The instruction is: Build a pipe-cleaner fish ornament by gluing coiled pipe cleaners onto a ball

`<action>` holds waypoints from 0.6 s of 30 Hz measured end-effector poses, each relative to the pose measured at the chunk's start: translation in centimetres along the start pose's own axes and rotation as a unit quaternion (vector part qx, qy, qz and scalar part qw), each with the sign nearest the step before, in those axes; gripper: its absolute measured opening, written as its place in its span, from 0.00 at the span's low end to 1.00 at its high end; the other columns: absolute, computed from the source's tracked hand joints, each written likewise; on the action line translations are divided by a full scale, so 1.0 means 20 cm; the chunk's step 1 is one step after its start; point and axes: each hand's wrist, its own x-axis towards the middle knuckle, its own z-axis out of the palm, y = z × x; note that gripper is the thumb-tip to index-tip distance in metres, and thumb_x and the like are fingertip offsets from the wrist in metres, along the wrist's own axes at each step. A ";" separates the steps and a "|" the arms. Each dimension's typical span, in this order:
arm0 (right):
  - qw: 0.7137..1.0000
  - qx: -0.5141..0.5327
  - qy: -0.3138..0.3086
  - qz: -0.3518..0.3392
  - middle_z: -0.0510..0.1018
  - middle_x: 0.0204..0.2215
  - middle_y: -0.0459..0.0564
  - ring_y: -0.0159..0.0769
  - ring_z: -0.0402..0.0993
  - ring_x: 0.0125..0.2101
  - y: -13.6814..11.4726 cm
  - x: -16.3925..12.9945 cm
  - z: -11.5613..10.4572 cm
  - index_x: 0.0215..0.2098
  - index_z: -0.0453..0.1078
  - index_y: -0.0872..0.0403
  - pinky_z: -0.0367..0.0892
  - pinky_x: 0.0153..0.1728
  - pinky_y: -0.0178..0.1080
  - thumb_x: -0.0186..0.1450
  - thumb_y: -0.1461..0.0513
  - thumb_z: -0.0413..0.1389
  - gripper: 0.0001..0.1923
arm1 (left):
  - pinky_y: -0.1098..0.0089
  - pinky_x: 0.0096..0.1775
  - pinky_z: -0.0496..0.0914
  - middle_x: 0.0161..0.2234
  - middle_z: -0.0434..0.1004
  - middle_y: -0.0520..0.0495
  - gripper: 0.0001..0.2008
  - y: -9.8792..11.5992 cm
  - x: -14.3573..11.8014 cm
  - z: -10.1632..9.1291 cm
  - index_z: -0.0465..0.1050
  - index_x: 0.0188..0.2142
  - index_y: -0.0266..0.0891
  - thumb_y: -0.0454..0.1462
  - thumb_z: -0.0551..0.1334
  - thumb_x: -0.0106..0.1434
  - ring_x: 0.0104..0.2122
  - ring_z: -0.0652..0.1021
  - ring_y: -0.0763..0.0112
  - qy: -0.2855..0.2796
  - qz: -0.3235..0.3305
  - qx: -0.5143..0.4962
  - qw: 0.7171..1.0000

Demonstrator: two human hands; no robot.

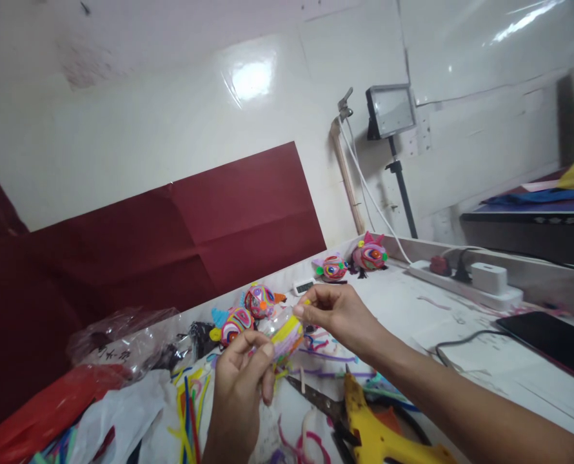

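Observation:
Between my hands is a clear plastic form (287, 335), rounded and partly covered with yellow, purple and orange fuzzy strips. My left hand (241, 380) grips it from the left, fingers curled around its near side. At its upper right, my right hand (328, 312) has thumb and forefinger pinched on a small yellow strip (307, 302); the strip's other end is hard to make out. Below the hands, a pair of scissors (318, 398) lies beside a yellow glue gun (371, 419). Just behind the form sit decorated fish-like figures (236, 324) in bright coiled colours.
More coiled figures (370, 252) stand by the back edge, near a small digital display (304, 287). Loose pipe cleaners (188, 412) and a clear plastic bag (122, 341) lie to the left. A power strip (465, 283), a phone (551, 345) and a lamp (391, 111) are to the right.

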 end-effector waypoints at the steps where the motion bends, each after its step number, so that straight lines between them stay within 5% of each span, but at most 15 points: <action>1: 1.000 0.005 0.002 0.005 0.71 0.18 0.43 0.28 0.62 0.20 -0.01 0.00 0.00 0.21 0.70 0.58 0.58 0.24 0.35 0.46 0.49 0.68 0.21 | 0.78 0.18 0.51 0.09 0.56 0.61 0.12 0.00 0.00 0.00 0.66 0.26 0.38 0.42 0.66 0.52 0.11 0.56 0.84 -0.004 -0.001 -0.001 1.000; 10: 0.996 0.061 -0.027 0.058 0.73 0.18 0.43 0.28 0.65 0.21 -0.05 -0.01 -0.01 0.20 0.70 0.58 0.59 0.25 0.34 0.40 0.56 0.72 0.19 | 0.80 0.16 0.46 0.08 0.55 0.62 0.16 0.00 0.00 -0.01 0.64 0.25 0.39 0.45 0.69 0.50 0.09 0.54 0.86 -0.018 -0.017 -0.016 1.000; 14: 0.995 0.055 -0.036 0.069 0.70 0.18 0.39 0.27 0.62 0.20 -0.03 0.00 -0.04 0.29 0.70 0.56 0.57 0.24 0.33 0.41 0.58 0.72 0.21 | 0.81 0.14 0.44 0.08 0.54 0.63 0.17 0.01 0.00 0.00 0.64 0.24 0.39 0.44 0.70 0.47 0.08 0.53 0.87 -0.019 -0.027 -0.035 0.999; 18: 0.987 0.065 -0.115 0.086 0.74 0.24 0.43 0.30 0.66 0.25 -0.02 0.00 -0.06 0.37 0.73 0.55 0.59 0.28 0.34 0.48 0.56 0.69 0.20 | 0.81 0.14 0.45 0.08 0.54 0.63 0.17 0.01 0.00 0.01 0.63 0.23 0.38 0.43 0.70 0.45 0.08 0.53 0.87 -0.014 -0.033 -0.057 0.998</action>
